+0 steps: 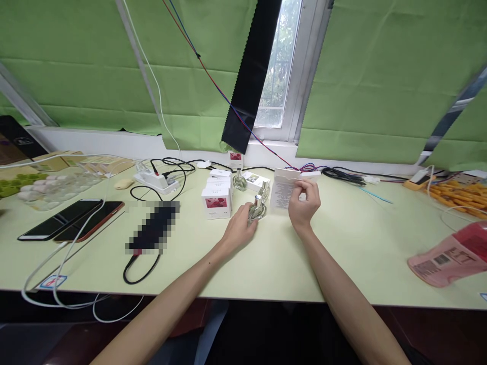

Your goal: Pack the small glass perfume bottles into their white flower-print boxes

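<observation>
My left hand (240, 229) is closed around a small glass perfume bottle (257, 209) with a silver cap, standing on the pale green table (274, 263). My right hand (304, 203) pinches an open white carton (283, 190) by its top flap and holds it upright just right of the bottle. A stack of white boxes with red pictures (217, 198) stands just left of my left hand. Another perfume bottle (239, 180) and a flat white box (255, 181) stand behind them.
Two phones (72, 219) lie at the left, with a blurred dark device (152, 227) and its cable beside them. A power strip (157, 181) and tangled cables sit at the back. A pink bag (451, 258) lies at the right edge, orange items (462, 195) behind it.
</observation>
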The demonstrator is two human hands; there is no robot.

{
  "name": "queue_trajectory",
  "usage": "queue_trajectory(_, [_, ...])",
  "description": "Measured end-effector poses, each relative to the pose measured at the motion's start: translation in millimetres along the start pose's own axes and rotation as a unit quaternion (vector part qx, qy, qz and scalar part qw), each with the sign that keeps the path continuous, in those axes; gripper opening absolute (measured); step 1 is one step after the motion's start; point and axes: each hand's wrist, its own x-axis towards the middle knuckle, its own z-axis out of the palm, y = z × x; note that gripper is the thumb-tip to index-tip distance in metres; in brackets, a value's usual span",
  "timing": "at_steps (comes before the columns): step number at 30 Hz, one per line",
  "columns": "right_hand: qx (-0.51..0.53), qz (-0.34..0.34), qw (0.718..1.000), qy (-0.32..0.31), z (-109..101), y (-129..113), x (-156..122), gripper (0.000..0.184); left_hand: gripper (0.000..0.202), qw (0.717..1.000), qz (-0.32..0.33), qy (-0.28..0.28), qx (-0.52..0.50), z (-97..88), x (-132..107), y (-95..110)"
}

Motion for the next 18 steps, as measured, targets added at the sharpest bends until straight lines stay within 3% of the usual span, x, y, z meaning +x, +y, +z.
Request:
queue_trajectory(4, [0.026,0.123,0.992,0.012,-3.3,3.6,2.8,0.017,0.038,1.000,0.003,0.001,-0.005,-1.2,-0.7,1.5])
queue_trajectory(7, [0.096,0.240,0.966,0.021,-0.3,16.7,6.0,0.013,0.038,1.000,0.005,0.004,-0.006,-1.6,-1.1,2.1])
queue_trajectory(9, [0.166,0.340,0.925,0.026,3.4,27.2,8.3,0.008,0.038,1.000,0.001,0.003,-0.005,-1.7,-1.3,2.3])
queue_trajectory(11, [0.246,0.480,0.842,-0.001,6.6,35.8,9.8,0.009,0.038,1.000,-0.002,0.004,-0.003,-1.8,-1.2,2.3])
queue_trajectory(15, [0.283,0.546,0.786,-0.067,6.2,40.8,7.5,0.013,0.039,1.000,0.003,0.007,-0.005,-2.1,-0.4,1.9])
queue_trajectory(18, [0.330,0.593,0.719,-0.152,0.2,37.4,2.9,0.015,0.041,1.000,0.004,0.004,-0.004,-1.8,0.3,1.3])
